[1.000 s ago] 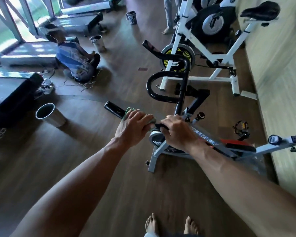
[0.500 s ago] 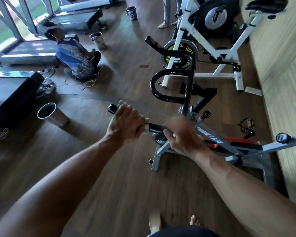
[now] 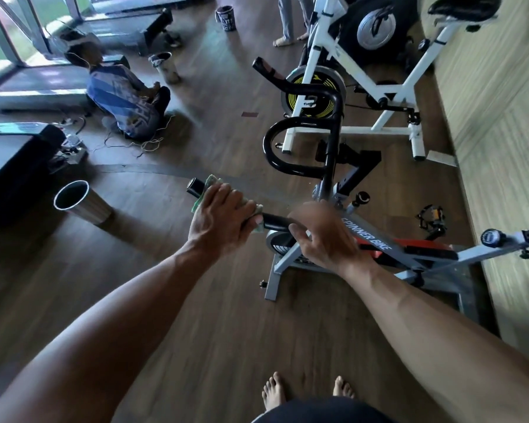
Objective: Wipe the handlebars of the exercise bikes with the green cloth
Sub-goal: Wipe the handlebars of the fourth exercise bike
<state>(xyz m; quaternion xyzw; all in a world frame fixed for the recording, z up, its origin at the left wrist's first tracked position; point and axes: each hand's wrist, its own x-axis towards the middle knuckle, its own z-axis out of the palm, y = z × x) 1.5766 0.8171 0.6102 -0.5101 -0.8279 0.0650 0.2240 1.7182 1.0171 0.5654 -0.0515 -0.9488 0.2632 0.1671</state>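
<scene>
— Where is the green cloth (image 3: 210, 182) just now?

— Wrapped about the near handlebar grip (image 3: 274, 221) of the grey bike (image 3: 367, 238), close to the grip's outer end. The left hand (image 3: 222, 219) lies over it, fingers curled round cloth and bar together; a fold pokes out past the knuckles toward the bar's tip, and another edge shows under the thumb.

— So the cloth sits between the fingers and the bar?

— Yes, pressed against the grip beneath the palm. Only the black end cap (image 3: 192, 187) stands bare beyond it.

— And the right hand (image 3: 324, 236)?

— On the same bar, further in toward the stem, just beside the left. It is blurred; the thumb reaches under the bar, but whether the fingers close on it I cannot tell.

— Anything else nearby?

— A metal bin (image 3: 83, 203) on the wooden floor (image 3: 171, 300) to the left, a white bike (image 3: 388, 87) behind, and a person (image 3: 126, 102) seated on the floor further off.
</scene>
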